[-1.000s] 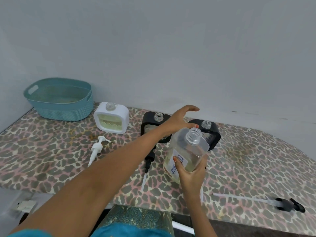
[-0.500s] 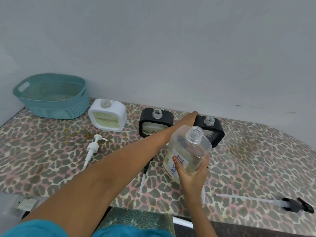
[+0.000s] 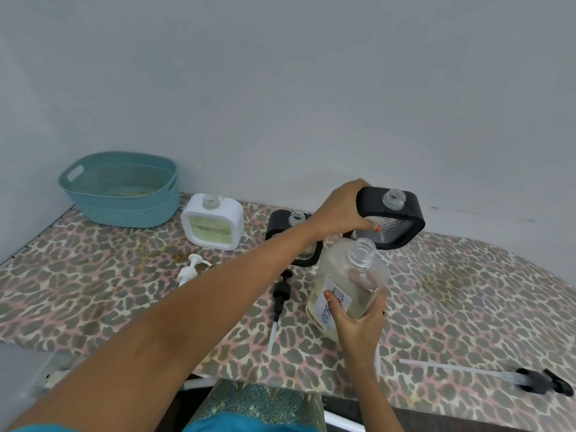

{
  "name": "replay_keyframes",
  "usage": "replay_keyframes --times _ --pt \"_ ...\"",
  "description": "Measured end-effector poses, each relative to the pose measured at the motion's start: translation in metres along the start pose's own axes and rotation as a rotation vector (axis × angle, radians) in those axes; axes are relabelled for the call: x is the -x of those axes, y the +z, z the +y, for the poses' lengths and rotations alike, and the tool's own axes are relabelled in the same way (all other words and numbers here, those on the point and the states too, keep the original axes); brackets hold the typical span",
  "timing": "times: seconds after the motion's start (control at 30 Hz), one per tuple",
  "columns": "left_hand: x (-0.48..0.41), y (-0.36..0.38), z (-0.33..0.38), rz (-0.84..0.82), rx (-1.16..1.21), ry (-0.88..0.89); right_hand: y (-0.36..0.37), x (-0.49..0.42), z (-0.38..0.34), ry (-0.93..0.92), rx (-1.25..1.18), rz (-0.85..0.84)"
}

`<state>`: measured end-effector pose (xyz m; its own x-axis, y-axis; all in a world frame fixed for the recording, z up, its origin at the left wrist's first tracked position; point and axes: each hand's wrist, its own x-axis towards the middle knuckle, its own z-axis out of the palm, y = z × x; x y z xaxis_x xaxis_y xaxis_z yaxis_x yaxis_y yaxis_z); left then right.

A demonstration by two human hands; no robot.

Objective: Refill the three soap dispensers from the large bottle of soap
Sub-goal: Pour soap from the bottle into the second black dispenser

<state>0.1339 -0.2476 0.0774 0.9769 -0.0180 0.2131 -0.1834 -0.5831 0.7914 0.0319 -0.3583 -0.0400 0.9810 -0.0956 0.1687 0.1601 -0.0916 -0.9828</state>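
**Q:** State the condition of both hands.

**A:** The fingers of my left hand (image 3: 339,210) were curled round the upper left corner of the black dispenser (image 3: 396,226), with the thumb underneath. They held it tilted and, as far as I could judge, clear of the desk (image 3: 467,291). The fingers of my right hand (image 3: 358,325) were wrapped round the lower body of the large bottle (image 3: 343,285), which showed pale soap in its lower part.

**Q:** How did the two openings stand to each other?

**A:** Both were uncapped. The bottle neck (image 3: 361,255) lay just below the black dispenser's lower edge and on my side of it. The dispenser neck (image 3: 393,199) sat on the top face, above and beyond the bottle neck. The large bottle's long axis ran up and away from me, neck leading.

**Q:** What did the coming move call for?

**A:** In my judgement, that order had to be reversed. The bottle neck needed to stand over the dispenser neck before any tipping. Either the left hand had to lower the black dispenser or the right hand had to lift the large bottle.

**Q:** And the other units?

**A:** The second black dispenser (image 3: 290,226) stood on the desk, partly hidden behind my left forearm. The white dispenser (image 3: 213,221) stood further left. Both had open necks.
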Motion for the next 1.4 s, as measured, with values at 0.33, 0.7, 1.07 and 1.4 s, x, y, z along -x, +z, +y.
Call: replay_keyframes --times 0.33,0.7,1.07,1.4 --pt "0.059 -0.083 -0.013 0.209 0.286 0.023 -0.003 0.000 -0.001 -0.024 -0.022 -0.062" --pt "0.154 -0.106 -0.075 0.342 0.303 -0.137 -0.006 -0.004 -0.004 -0.127 0.077 -0.088" --pt "0.206 -0.104 -0.098 0.264 0.295 -0.182 -0.007 -0.009 -0.035 -0.328 0.186 -0.194" --pt "0.219 -0.112 -0.095 0.112 0.169 -0.133 -0.009 -0.022 -0.081 -0.759 0.545 -0.308"
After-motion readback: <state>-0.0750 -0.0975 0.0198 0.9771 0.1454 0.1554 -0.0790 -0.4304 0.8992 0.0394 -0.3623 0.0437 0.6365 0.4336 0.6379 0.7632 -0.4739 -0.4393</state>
